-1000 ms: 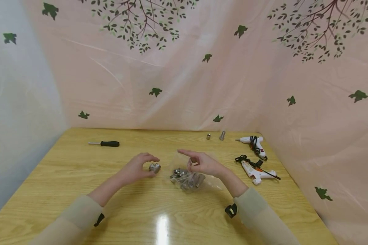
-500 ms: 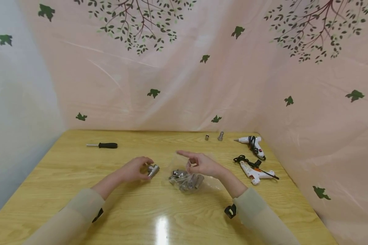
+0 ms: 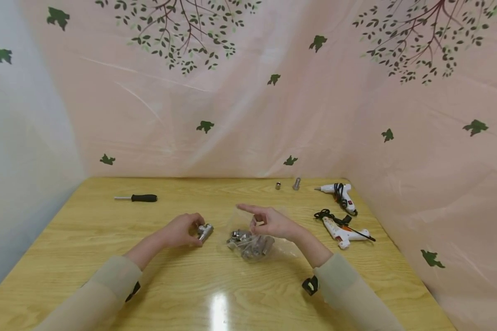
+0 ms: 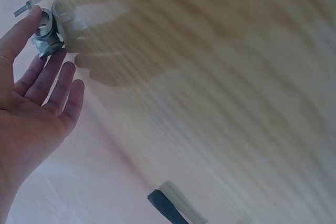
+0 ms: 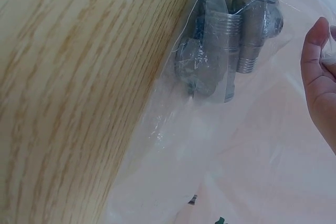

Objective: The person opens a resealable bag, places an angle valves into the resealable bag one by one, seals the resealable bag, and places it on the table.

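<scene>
Wooden table, pink leaf-printed curtain walls, glossy light glare

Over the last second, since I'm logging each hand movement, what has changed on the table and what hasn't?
The left hand has turned the small silver metal pipe fitting in its fingers, so it now lies end-on towards the bag, and has sunk slightly towards the wooden table. The right hand stays at the clear plastic bag of metal fittings, index finger extended. The black-handled screwdriver and two white glue guns have not moved.
</scene>
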Motion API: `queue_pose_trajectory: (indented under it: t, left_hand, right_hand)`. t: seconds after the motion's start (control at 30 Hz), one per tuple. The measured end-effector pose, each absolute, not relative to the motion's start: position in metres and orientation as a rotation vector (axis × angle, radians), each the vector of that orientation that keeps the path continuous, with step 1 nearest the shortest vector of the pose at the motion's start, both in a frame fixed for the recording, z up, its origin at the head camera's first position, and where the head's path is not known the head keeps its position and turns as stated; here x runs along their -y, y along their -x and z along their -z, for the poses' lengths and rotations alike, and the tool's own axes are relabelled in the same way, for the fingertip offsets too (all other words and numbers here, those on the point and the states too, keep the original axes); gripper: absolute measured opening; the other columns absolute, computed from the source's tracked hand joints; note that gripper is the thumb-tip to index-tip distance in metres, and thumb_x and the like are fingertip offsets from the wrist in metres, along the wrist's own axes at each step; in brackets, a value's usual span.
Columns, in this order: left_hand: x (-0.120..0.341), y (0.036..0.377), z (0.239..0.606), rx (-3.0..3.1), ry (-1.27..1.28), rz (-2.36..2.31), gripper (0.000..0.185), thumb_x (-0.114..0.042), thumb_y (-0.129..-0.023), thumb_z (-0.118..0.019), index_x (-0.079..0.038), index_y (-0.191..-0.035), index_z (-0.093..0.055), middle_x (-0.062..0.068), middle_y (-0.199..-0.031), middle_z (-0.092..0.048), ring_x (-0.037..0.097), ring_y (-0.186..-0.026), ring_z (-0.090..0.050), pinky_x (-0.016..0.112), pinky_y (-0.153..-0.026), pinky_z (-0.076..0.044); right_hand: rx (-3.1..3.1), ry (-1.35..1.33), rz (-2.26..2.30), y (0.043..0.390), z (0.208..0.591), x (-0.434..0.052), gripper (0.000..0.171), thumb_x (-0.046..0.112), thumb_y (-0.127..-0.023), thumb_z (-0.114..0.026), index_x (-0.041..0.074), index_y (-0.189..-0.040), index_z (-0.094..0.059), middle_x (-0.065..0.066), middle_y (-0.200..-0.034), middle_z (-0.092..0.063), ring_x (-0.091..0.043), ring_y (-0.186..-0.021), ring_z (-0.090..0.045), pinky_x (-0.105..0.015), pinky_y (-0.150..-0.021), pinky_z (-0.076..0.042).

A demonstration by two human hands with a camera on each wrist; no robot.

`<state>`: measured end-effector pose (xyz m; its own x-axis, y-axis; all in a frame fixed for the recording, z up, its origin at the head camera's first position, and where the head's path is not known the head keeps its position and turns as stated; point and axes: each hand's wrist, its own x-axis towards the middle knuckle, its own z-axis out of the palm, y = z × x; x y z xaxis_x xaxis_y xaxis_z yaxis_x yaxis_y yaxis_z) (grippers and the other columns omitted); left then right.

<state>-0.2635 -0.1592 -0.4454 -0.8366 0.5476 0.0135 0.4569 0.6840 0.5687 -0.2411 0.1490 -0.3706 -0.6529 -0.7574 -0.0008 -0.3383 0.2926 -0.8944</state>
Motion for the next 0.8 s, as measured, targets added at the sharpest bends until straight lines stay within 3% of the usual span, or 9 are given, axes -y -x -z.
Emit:
queue_pose_trajectory:
  t: [0.2,0.5,0.8]
  left_hand:
    - [0.16,0.26,0.444,-2.684,-0.807,-0.91,0.046,-0.024,-0.072,-0.083,-0.01,-0.108,-0.057,-0.001,-0.096,-0.061,0.016,-0.086,-0.057,0.029,-0.071,-0.049]
    - [0.158,0.251,0.422,-2.688,-0.809,-1.074,0.042,-0.025,-0.073,-0.082,-0.014,-0.107,-0.059,-0.002,-0.099,-0.061,0.012,-0.081,-0.059,0.026,-0.066,-0.05]
    - [0.131,0.236,0.396,-2.704,-0.904,-1.155,0.048,-0.033,-0.073,-0.081,-0.015,-0.112,-0.061,-0.003,-0.102,-0.064,0.006,-0.075,-0.059,0.025,-0.068,-0.051]
  right_hand:
    - [-2.143,0.979,1.314,0.243,0.374,-0.148,0.066,-0.005,-0.09,-0.052,0.007,-0.149,-0.025,-0.034,-0.1,-0.057,-0.031,-0.083,-0.056,-0.052,-0.067,-0.048]
    - [-2.157,0.979,1.3,0.256,0.392,-0.151,0.069,-0.006,-0.091,-0.052,0.016,-0.15,-0.025,-0.027,-0.108,-0.057,-0.026,-0.083,-0.057,-0.052,-0.068,-0.048]
    - [-2.179,0.982,1.282,0.256,0.389,-0.152,0.068,0.0,-0.09,-0.054,0.019,-0.15,-0.027,-0.024,-0.091,-0.062,-0.02,-0.079,-0.058,-0.048,-0.067,-0.051]
